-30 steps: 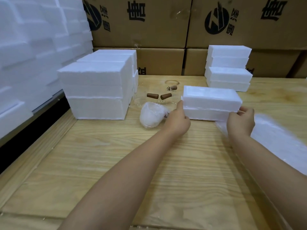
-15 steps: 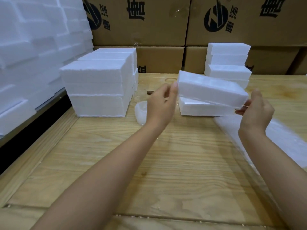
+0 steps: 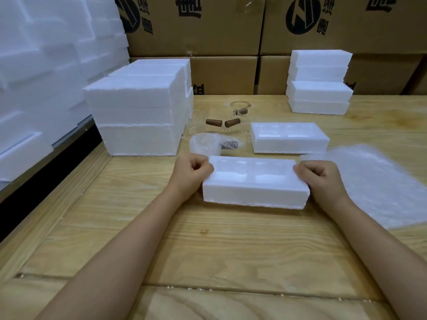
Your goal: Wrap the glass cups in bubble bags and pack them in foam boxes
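matt white foam box (image 3: 255, 181), grained wood table (image 3: 208, 245)

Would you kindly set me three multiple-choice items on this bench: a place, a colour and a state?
1. The bubble-wrapped cup lies: A. inside a foam box; B. on the table, beyond the left hand; C. atop the right-hand stack.
2. The two small cylinders beyond it are: A. green; B. blue; C. brown.
3. The near foam box is: A. gripped at both ends; B. untouched; C. upended.
Key: B, it lies on bare wood; C, both look brown; A, the left hand and right hand each clasp an end.
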A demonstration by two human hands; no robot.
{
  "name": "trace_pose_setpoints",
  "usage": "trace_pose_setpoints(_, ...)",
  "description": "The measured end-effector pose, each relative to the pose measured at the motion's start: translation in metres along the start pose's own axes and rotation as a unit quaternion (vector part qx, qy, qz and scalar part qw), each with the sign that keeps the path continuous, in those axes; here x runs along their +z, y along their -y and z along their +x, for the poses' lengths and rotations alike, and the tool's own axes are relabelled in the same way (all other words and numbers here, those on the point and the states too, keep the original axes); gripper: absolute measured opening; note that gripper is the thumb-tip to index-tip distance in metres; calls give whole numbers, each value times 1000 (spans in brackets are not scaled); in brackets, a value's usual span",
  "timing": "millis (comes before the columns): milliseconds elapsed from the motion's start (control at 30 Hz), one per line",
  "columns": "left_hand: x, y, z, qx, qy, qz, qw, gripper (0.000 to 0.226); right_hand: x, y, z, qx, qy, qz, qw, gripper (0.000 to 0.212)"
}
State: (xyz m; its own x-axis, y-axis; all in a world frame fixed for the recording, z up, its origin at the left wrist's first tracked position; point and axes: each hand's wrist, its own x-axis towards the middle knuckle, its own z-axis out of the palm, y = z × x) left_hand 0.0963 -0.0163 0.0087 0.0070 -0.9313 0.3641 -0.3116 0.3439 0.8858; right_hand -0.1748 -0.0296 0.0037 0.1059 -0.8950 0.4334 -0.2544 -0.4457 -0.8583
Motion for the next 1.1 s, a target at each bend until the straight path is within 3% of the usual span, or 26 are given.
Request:
trace_pose_setpoints(233, -2, -1, -4, -35, 24, 53, 998, 27, 2, 0, 0, 28, 19, -135, 990, 48)
trace_pose_setpoints(300, -5, 2, -5, -14, -28, 72, 997, 34, 3, 2, 0, 15, -13, -159, 987, 51)
trace_pose_setpoints(367, -9, 2, 0, 9, -131, 80, 988, 33, 4, 12, 5, -20, -84, -169, 982, 51)
trace_pose_setpoints(467, -13, 1, 14, 11, -210, 72, 975, 11, 16, 32, 28, -66, -103, -163, 979, 38)
trace_pose_setpoints(567, -12, 4, 31, -47, -193, 26, 980, 22, 43, 46, 63, -39, 18, -180, 983, 7)
trace_pose_setpoints(667, -5, 9, 39, -102, -161, -18, 981, 26, 73, 47, 91, 20, 184, -246, 951, 39)
trace_pose_setpoints(767, -1, 18, 40, -135, -138, 6, 981, 21, 94, 39, 105, 10, 278, -329, 903, 48)
trace_pose_setpoints(833, -1, 22, 41, -135, -134, 11, 982, 20, 101, 35, 107, -14, 286, -359, 888, 44)
trace_pose_setpoints(933, -3, 21, 43, -107, -119, 10, 987, 22, 99, 32, 106, -35, 251, -364, 896, 40)
trace_pose_setpoints(1100, -2, 2, 48, -28, -59, 18, 998, 39, 77, 36, 101, -81, 177, -289, 937, 14)
